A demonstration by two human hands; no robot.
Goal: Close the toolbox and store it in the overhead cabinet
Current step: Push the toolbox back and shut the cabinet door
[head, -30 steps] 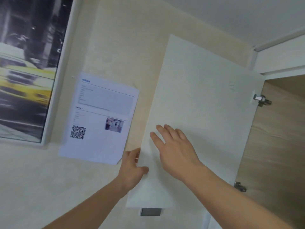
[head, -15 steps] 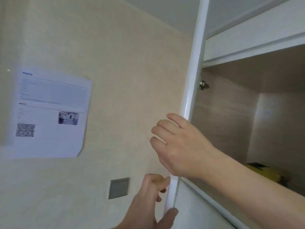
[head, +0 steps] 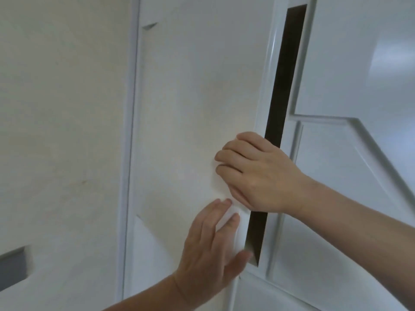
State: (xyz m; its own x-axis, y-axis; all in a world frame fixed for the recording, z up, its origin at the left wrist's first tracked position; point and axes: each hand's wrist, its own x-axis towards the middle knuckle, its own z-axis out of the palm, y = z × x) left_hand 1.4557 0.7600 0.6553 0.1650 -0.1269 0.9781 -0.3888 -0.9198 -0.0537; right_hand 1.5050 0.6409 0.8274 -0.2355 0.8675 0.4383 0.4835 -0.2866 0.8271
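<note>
Both hands on cabinet door (head: 197,104) | right hand (head: 258,173) curled over its free edge, left hand (head: 213,243) flat, open | rigid, light panel (hinged) | push near edge; toolbox unseen

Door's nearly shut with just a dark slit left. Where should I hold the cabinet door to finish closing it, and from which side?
Best not to grip at all: press flat on the front face of the cabinet door, near its free right edge. The dark gap there is narrow, so fingers curled round the edge, as the right hand seems to be, risk pinching. The left hand already lies flat on the face lower down.
</note>
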